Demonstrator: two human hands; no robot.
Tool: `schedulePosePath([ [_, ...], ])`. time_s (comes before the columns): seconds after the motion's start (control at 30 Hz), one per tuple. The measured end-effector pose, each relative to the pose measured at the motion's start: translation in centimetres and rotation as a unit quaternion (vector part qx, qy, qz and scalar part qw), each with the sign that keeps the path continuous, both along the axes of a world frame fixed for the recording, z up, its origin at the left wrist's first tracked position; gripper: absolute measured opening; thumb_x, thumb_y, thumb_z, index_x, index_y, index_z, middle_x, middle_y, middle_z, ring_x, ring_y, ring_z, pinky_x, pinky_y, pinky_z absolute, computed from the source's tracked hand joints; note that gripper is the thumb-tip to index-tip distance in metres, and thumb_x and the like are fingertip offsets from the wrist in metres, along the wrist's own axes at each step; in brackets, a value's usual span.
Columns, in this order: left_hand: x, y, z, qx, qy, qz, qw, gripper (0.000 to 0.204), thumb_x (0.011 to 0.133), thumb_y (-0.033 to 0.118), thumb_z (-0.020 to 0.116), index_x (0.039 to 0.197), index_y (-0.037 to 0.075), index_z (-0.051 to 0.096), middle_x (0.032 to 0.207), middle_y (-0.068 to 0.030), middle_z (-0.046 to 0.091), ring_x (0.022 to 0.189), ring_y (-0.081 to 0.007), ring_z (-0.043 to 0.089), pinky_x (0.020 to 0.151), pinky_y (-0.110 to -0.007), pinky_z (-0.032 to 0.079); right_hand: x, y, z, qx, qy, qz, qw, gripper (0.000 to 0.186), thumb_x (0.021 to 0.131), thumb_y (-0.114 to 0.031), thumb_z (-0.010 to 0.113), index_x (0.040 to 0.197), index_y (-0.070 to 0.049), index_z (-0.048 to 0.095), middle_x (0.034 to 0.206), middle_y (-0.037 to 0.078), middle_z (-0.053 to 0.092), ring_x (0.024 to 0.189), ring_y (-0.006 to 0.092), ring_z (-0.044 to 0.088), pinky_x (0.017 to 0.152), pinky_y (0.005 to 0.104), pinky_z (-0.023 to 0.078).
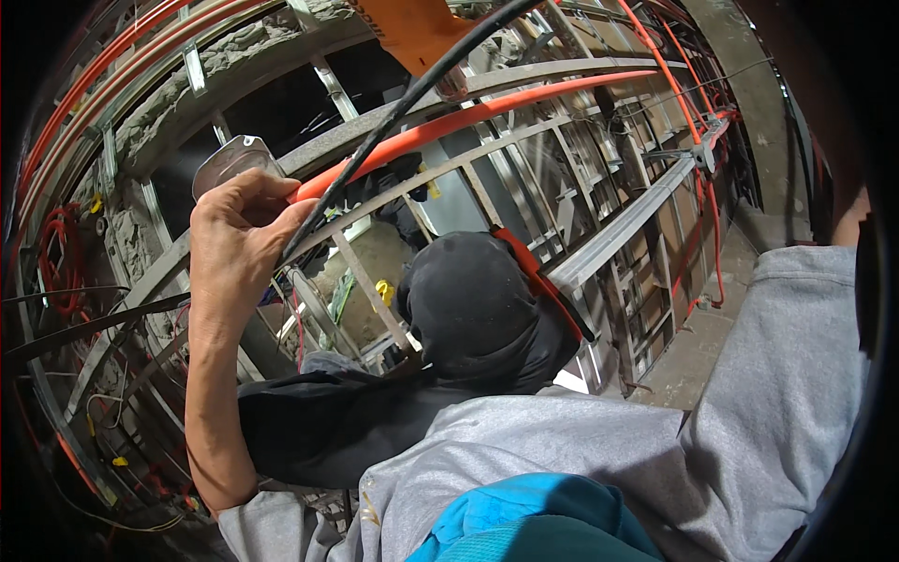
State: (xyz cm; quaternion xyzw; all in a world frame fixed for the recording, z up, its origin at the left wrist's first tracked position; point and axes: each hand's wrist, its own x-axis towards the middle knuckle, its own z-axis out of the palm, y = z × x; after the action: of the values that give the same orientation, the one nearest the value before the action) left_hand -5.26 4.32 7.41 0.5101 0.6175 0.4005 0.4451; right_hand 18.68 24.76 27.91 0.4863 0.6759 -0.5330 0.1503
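My left hand (245,220) is raised at the left, its thumb and fingers pinched around the near end of an orange conduit tube (449,122). That tube slants up to the right along a metal cable ladder. A thick black cable (403,103) crosses in front of the tube and passes by my thumb. Just behind my fingers shows a grey metal plate (229,161) with a small hole. An orange body with dark printing (412,33) hangs in at the top edge; its kind is unclear. My right forearm rises at the right edge, with the hand out of sight.
A person in a dark hood (473,304) is close below, a black sleeve (328,426) reaching left. Metal framing, a strut channel (627,220) and orange tubes (655,56) fill the right side. Coiled red cable (61,258) hangs at the left by rough concrete.
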Motion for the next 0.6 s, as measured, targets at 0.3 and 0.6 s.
schedulePosePath([
  [0.3, 0.1, 0.1, 0.3, -0.007, -0.019, 0.002, 1.0, 0.022, 0.084, 0.007, 0.085, 0.101, -0.003, 0.075, 0.083, -0.0045, 0.074, 0.075, -0.0062, 0.067, 0.07, -0.022, 0.055, -1.1, 1.1, -0.9, -0.03, 0.019, 0.016, 0.999, 0.048, 0.086, -0.013, 0.065, 0.127, 0.01, 0.062, 0.115, 0.016, 0.07, 0.099, 0.0177, 0.067, 0.084, 0.0273, 0.055],
  [0.6, 0.1, 0.2, 0.4, -0.003, -0.017, -0.002, 1.0, 0.021, 0.084, 0.006, 0.084, 0.1, -0.003, 0.075, 0.083, -0.0047, 0.074, 0.074, -0.0065, 0.068, 0.069, -0.021, 0.055, -1.4, 2.2, -2.0, -0.062, 0.042, 0.027, 0.997, 0.048, 0.086, -0.012, 0.065, 0.128, 0.01, 0.061, 0.116, 0.017, 0.069, 0.1, 0.0179, 0.067, 0.085, 0.0273, 0.055],
])
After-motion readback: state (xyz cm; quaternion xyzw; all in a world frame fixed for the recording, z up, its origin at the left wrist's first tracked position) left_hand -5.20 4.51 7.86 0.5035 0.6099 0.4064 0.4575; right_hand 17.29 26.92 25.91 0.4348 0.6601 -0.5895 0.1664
